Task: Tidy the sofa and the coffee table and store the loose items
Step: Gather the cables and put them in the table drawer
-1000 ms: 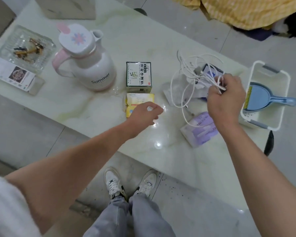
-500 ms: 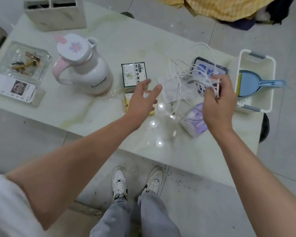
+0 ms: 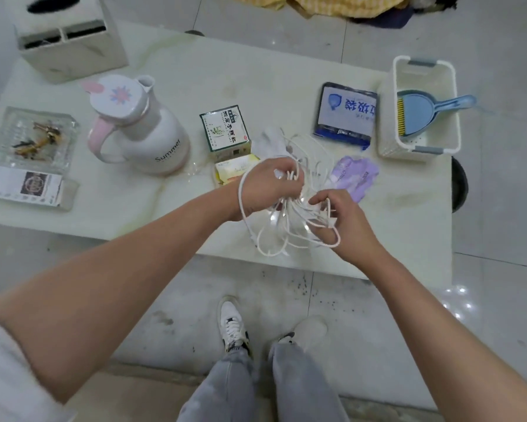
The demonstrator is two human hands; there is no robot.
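Note:
A tangle of white cable (image 3: 286,226) hangs in loops above the front edge of the marble coffee table (image 3: 286,71). My left hand (image 3: 265,181) grips one side of the bundle, with a loop round its wrist. My right hand (image 3: 344,217) pinches the other side, strands running over its fingers. Behind the hands lie a green and white box (image 3: 224,127), a yellow packet (image 3: 233,170), a purple packet (image 3: 355,176) and a blue pack of bags (image 3: 346,115).
A white basket (image 3: 387,138) holding a blue dustpan (image 3: 423,112) stands at the table's right end. A white and pink jug (image 3: 140,126), a glass tray of keys (image 3: 32,138), a printed carton (image 3: 24,185) and a tissue box holder (image 3: 70,35) occupy the left. Yellow cloth (image 3: 332,4) lies beyond.
My left hand has come over and taken hold of the cable bundle. My right hand has pulled the bundle toward me, off the blue pack, which now lies uncovered.

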